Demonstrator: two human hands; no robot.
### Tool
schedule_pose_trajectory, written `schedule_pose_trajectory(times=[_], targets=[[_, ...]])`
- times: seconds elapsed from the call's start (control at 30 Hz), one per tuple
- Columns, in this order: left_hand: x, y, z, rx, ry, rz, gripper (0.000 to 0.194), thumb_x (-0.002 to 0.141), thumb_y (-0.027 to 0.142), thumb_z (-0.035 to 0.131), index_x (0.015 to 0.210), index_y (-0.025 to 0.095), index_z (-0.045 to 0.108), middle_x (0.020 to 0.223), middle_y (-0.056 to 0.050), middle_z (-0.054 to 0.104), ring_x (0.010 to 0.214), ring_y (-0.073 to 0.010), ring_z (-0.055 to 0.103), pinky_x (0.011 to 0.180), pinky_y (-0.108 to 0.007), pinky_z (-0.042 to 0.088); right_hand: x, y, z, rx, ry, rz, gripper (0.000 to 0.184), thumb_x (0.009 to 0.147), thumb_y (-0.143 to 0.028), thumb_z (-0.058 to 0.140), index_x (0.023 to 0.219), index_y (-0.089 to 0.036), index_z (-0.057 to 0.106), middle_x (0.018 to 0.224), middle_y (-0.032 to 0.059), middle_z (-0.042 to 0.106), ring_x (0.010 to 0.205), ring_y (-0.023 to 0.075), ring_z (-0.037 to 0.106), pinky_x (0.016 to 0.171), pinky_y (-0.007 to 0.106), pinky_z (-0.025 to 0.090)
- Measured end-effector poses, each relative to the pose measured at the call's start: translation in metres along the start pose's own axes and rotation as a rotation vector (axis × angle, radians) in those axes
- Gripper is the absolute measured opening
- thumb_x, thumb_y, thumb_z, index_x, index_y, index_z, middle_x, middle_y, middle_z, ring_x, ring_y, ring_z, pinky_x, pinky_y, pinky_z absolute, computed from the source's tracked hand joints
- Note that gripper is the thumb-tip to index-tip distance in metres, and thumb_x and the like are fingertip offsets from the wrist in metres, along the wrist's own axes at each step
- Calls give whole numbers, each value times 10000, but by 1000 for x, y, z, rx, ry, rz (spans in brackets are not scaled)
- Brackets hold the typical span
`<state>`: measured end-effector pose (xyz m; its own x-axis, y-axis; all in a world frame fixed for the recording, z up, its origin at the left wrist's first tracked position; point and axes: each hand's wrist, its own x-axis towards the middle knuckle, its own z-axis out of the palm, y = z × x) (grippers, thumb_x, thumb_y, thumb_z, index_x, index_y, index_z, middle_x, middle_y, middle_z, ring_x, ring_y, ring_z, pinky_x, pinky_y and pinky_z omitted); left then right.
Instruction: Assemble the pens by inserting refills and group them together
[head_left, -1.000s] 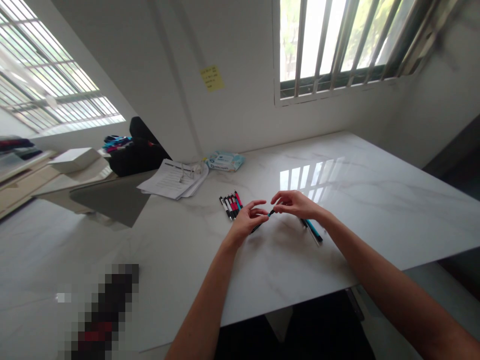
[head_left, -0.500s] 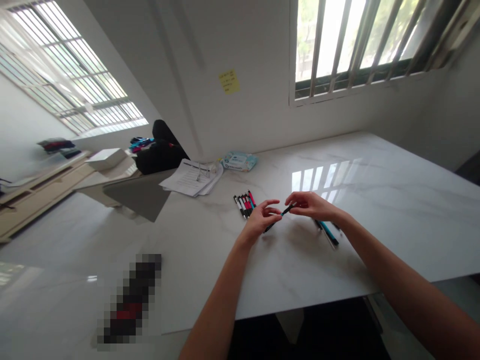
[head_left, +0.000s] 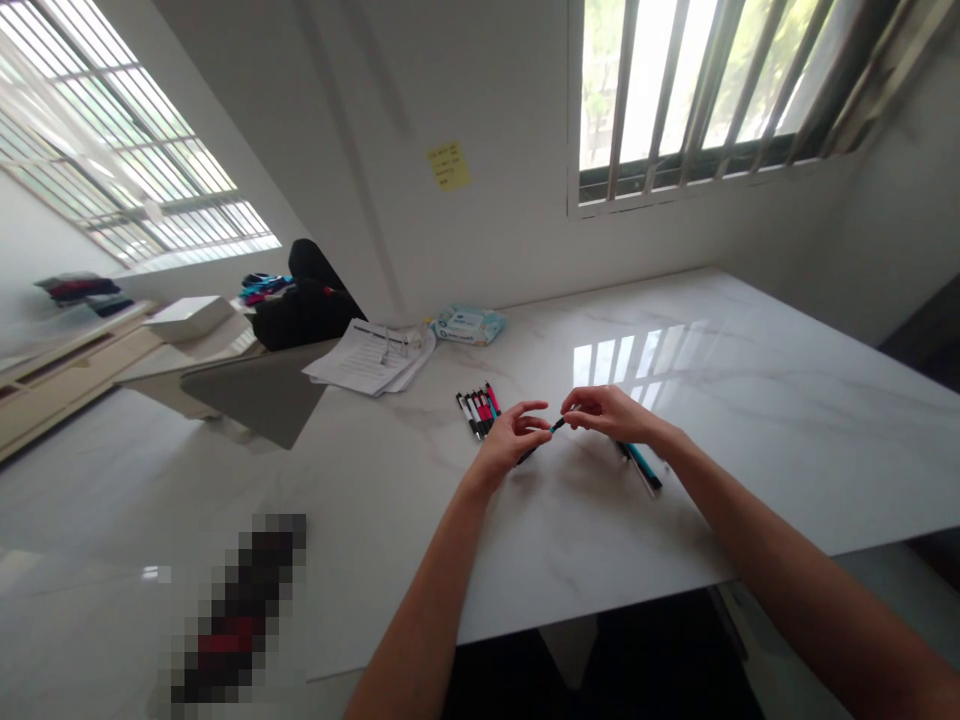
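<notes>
Between my two hands is a black and teal pen (head_left: 557,425), held slantwise just above the table. My left hand (head_left: 511,440) pinches its lower part between thumb and finger, and its dark lower end shows below the palm. The fingertips of my right hand (head_left: 606,412) close on the upper black end. Left of my left hand lies a row of several pens (head_left: 476,408) in white, red and teal with black parts. Under my right wrist lie teal and black pen pieces (head_left: 643,465) and a thin pale rod, partly hidden.
On the white marble-look table (head_left: 750,400), stapled-looking papers (head_left: 367,355) and a blue wipes packet (head_left: 469,325) lie near the wall. A grey panel (head_left: 251,395) stands at the left. A blurred-out dark object (head_left: 244,610) is at the front left. A yellow note (head_left: 448,166) sticks to the wall.
The view has shifted slightly, so everything sits a little further left. My right fingers are closer to my left hand, and less of the pen's black upper end shows.
</notes>
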<state>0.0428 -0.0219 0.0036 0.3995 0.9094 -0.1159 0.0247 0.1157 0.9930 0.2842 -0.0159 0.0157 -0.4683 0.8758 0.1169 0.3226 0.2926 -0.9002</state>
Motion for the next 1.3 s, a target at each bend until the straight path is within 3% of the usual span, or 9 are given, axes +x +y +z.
schedule_pose_trajectory(times=[0.23,0.33,0.47,0.57,0.77,0.97,1.1,1.17,1.3], targets=[[0,2,1,20,7,-7,607,695,274,868,1260,203,657,944,-47,717,804,-126,655,760,-242,463,0,0,-2,-27,-9,10,281,891,-449,669,941,-177,719,781,46,739,669,155,642,585,256,464],[0,1,1,8,-1,0,600,699,270,864,1259,206,658,948,-47,719,810,-127,659,766,-243,464,-1,-1,-2,37,-19,-18,284,862,-395,704,1058,-189,700,873,49,757,749,167,680,653,266,507],[0,1,1,20,13,-11,606,687,268,868,1253,201,661,936,-47,720,799,-128,661,757,-242,466,-1,-3,-2,96,-30,-5,254,843,-366,717,1015,-179,719,928,68,774,848,192,717,735,279,538],[0,2,2,47,19,-8,614,687,268,864,1260,196,656,926,-47,716,791,-129,662,733,-235,463,-1,-4,-1,41,-25,21,275,854,-410,712,984,-171,748,844,59,777,772,180,704,674,260,514],[0,1,4,137,6,32,578,701,286,845,1239,181,659,931,-53,710,777,-137,669,719,-244,494,1,-5,1,-177,23,66,490,958,-521,558,684,-160,744,623,42,700,557,122,566,546,247,397],[1,3,4,161,14,79,551,711,261,833,1229,180,664,952,-58,707,804,-143,675,728,-245,506,-1,-4,-3,-42,-34,-50,313,868,-388,703,1111,-192,720,807,33,751,719,162,670,671,265,502],[1,4,4,157,23,86,548,713,255,828,1227,172,658,948,-56,701,792,-137,671,730,-243,507,-1,-2,-3,-53,2,-18,235,875,-394,689,958,-181,743,816,55,764,742,180,697,695,288,531],[2,4,3,155,19,87,553,713,265,829,1230,172,657,949,-54,699,789,-134,669,727,-239,505,-1,-2,-3,-69,4,1,253,881,-413,686,961,-180,744,788,53,764,723,182,698,676,288,534],[2,5,2,182,20,98,587,717,297,828,1264,178,651,980,-65,711,822,-154,679,745,-248,514,0,-4,-1,26,16,-83,259,863,-392,710,1018,-186,726,926,66,777,860,199,730,814,319,564]])
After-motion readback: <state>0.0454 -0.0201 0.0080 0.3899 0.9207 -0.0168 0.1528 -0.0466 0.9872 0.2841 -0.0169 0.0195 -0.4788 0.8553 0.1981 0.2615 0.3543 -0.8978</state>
